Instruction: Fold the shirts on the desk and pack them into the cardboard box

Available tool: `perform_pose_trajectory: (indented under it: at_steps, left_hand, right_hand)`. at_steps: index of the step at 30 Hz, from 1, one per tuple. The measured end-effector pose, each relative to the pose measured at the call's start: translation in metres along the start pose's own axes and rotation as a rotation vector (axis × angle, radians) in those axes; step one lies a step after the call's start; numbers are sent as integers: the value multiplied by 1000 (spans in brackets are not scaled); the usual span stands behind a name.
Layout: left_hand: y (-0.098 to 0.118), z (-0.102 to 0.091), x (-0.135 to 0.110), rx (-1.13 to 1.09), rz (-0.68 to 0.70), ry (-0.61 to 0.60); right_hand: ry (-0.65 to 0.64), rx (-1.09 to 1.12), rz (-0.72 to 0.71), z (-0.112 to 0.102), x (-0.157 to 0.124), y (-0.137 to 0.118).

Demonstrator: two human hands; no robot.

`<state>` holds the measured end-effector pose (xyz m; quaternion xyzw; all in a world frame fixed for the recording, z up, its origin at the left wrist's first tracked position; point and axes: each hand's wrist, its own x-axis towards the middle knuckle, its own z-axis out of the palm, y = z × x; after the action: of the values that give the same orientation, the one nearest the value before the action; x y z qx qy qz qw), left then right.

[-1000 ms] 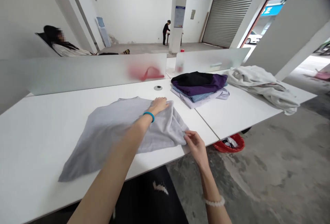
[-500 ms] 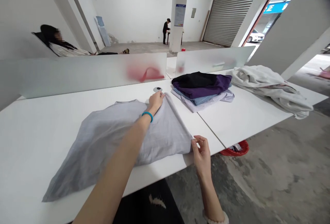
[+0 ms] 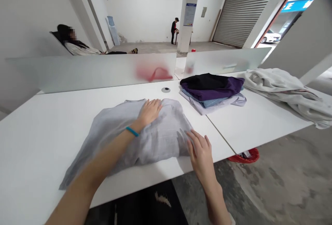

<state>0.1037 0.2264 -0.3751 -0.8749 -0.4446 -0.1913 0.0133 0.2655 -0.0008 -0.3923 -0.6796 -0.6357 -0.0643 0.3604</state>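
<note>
The grey shirt [image 3: 145, 138] lies bunched and partly folded on the white desk [image 3: 38, 142], in front of the person and near the desk's front edge. The left hand [image 3: 149, 112], with a teal band [image 3: 132, 131] on the wrist, rests palm down on the upper part of the shirt. Its fingers [image 3: 153, 105] are spread and released, not clenched on the cloth. The right hand [image 3: 201, 152] lies at the shirt's right edge, its fingers [image 3: 197, 142] open and touching the fabric without gripping it.

Just beyond and to the right, a stack of folded clothes [image 3: 211, 93] sits on the desk, black and purple on top, with blue and pale striped layers beneath. It stands apart from the shirt. Further right lies a crumpled pale heap of cloth [image 3: 285, 95]. A round cable grommet [image 3: 166, 90] is set in the desk just behind the shirt.

Frosted divider panels [image 3: 90, 73] run along the desk's far side and block the lower part of the room beyond. A red basket [image 3: 245, 156] sits on the concrete floor [image 3: 272, 190] under the desk's edge, mostly hidden, with pale clothes [image 3: 245, 155] showing inside. Past the dividers, one person [image 3: 75, 43] reclines in a chair and another [image 3: 175, 31] stands by a pillar [image 3: 188, 14].
</note>
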Motion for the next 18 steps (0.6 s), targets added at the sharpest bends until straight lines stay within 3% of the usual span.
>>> perform_pose_trajectory:
  at_steps: [6,11,14,18]
  left_hand:
    - [-59,-25,-107,111,-116,-140]
    - [-113,-45,-190,171,-264,-307]
    - [-132,-57,-218,220,-377,-313]
    - [-134,-66,-219,275,-457,-322]
  right_hand:
    - [-341,-211,-164,33,-4,-10]
    - [-378,-294,-216,41,-16,2]
    - [-399,-303,-232,39,-15,5]
    - [-420,-318,-209,36,-13,-1]
